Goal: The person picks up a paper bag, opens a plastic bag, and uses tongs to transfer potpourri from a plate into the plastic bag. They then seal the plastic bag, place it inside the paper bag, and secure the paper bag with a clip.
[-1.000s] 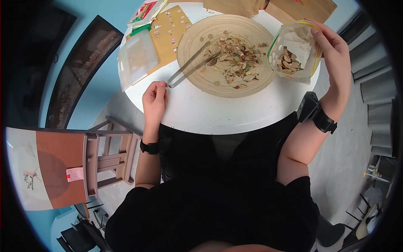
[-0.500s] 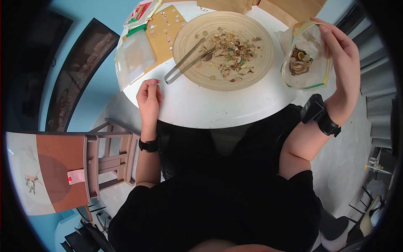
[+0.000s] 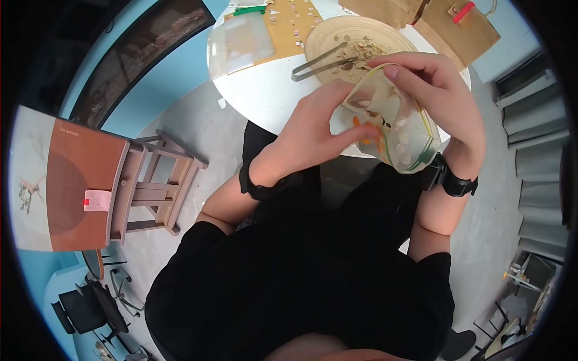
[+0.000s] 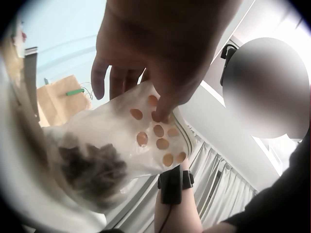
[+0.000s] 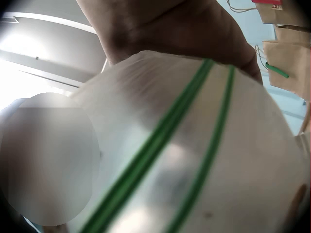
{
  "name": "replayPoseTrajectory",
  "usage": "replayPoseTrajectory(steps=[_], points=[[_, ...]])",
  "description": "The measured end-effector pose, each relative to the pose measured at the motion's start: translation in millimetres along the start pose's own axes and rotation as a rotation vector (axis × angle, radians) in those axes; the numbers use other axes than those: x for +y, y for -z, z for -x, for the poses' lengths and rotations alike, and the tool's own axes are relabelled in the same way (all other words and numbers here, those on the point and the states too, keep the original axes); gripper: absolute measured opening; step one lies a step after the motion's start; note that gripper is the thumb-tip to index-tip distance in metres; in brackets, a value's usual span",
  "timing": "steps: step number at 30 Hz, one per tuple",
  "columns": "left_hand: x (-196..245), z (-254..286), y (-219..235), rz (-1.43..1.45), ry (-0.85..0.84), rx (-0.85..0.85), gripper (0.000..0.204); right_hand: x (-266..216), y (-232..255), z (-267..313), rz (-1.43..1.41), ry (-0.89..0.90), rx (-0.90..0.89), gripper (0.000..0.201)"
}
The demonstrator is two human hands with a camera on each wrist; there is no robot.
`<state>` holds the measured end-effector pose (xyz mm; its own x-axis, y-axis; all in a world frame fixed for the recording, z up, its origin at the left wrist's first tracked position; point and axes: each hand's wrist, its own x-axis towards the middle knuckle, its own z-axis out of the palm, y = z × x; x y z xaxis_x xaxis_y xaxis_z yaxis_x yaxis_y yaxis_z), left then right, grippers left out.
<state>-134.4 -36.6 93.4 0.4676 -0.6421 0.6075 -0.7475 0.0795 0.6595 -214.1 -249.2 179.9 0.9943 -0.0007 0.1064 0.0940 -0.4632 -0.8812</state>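
A translucent zip bag (image 3: pixel 404 141) with green and yellow edge strips hangs open-mouthed in front of the body. My right hand (image 3: pixel 442 99) pinches its upper rim. My left hand (image 3: pixel 313 129) holds the near side, thumb outside against the orange dots and fingers over the edge. In the left wrist view, dark flaky pieces (image 4: pixel 92 167) lie at the bottom of the bag (image 4: pixel 116 121), under the left hand (image 4: pixel 155 43). Green strips cross the bag (image 5: pixel 262 145) close up in the right wrist view. Metal tongs (image 3: pixel 316 62) rest on the round plate (image 3: pixel 328 36) of dried bits.
A brown sheet (image 3: pixel 292 27) and a clear pouch (image 3: pixel 244 42) lie at the table's left. Paper bags (image 3: pixel 460 30) stand at the back right. A wooden chair (image 3: pixel 159 192) is on the floor to the left.
My left hand has left the table edge beside the tongs and come up to the bag. My right hand has brought the bag left and nearer the body. The head view has shifted.
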Motion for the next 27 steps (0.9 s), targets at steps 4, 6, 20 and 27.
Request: replayPoseTrajectory(steps=[4, 6, 20, 27], points=[[-3.9, 5.5, 5.6, 0.246, 0.145, 0.197, 0.017, 4.8, -0.9, 5.0, -0.05, 0.011, -0.007, 0.035], [-9.1, 11.9, 6.7, 0.528, 0.302, 0.328, 0.017, 12.5, -9.8, 21.4, -0.224, 0.119, 0.041, 0.046], [-11.2, 30.8, 59.3, 0.341, 0.268, 0.405, 0.017, 31.6, -54.8, 36.4, -0.246, 0.122, 0.414, 0.006], [-17.2, 41.5, 64.8, 0.572, 0.363, 0.362, 0.016, 30.6, -59.2, 26.8, -0.143, 0.149, 0.508, 0.008]])
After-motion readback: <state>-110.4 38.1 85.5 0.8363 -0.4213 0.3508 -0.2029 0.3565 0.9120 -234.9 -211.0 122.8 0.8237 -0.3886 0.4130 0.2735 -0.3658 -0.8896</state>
